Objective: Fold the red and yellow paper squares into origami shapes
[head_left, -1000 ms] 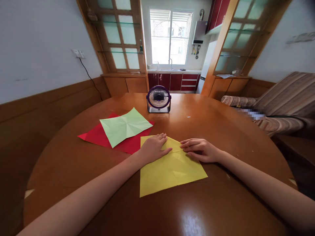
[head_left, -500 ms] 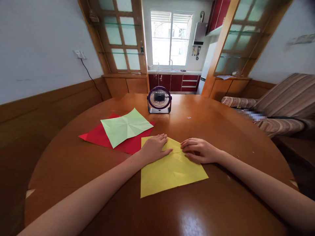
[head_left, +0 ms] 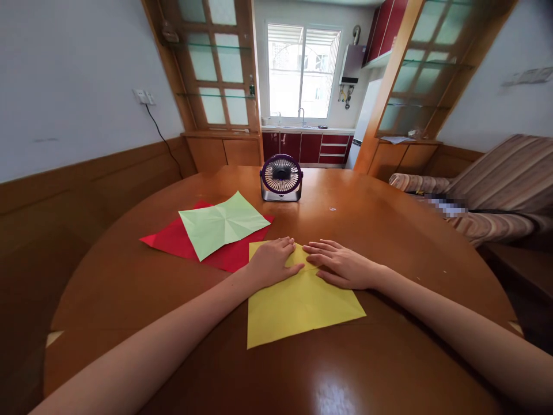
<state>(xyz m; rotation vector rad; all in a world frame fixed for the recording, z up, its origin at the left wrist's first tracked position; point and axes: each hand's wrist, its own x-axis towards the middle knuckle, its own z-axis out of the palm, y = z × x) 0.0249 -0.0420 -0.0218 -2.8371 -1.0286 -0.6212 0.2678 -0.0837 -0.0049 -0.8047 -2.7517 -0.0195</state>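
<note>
Sliding leftward since the earlier frame, the right hand (head_left: 343, 266) now lies flat, fingers extended, beside the left hand (head_left: 272, 262), also flat, both pressing the smooth yellow paper (head_left: 298, 302), a creased square just right of the red paper (head_left: 181, 242) on the glossy wooden table (head_left: 389, 230).

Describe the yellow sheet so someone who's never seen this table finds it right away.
On the round wooden table, look at the near middle, in front of the small purple fan. The yellow paper lies flat under the left hand and right hand. Unlike the overlapping green paper and red paper to its left, it lies alone.
</note>
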